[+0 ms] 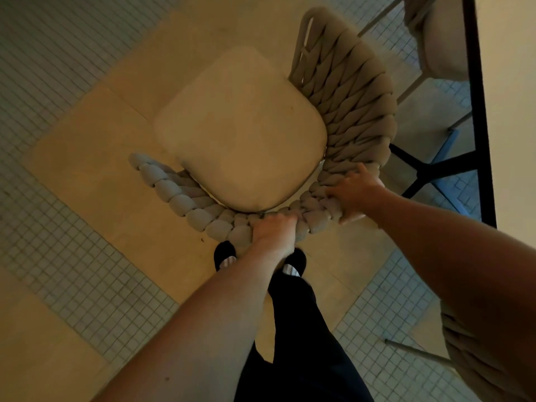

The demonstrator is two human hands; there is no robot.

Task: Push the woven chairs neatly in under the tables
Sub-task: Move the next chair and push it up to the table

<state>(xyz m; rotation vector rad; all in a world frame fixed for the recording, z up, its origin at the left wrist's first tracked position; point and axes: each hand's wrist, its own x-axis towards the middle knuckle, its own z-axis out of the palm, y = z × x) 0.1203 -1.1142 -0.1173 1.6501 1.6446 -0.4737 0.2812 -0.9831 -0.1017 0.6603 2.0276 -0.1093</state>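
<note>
Thick grey-beige woven cord makes up the chair (342, 117) under your hands, and it wraps round a pale square cushion (240, 126) that lies just ahead of both of them.

From the head camera, your left hand (274, 232) is curled over the chair's rear rim, fingers hooked down on the inside of the weave, gripping it. Your right hand (355, 191) sits further along the same rim, up and to the right of the left one; its fingers wrap over the top of the cord and the thumb lies along the outside, so it too has firm hold of the chair. The two hands are near each other but apart.

The chair stands on a tan strip of floor (95, 158), turned at an angle, with its woven back curving away from your right hand toward the counter (475, 111). That counter, dark-edged with a black base, lies just beyond your right hand; the chair is beside its edge and not under it. A second chair (441, 44) sits far ahead of the right hand, partly under the counter. Another woven one (464, 340) shows below your right forearm. Your dark shoes (224, 253) are directly behind the left hand.
</note>
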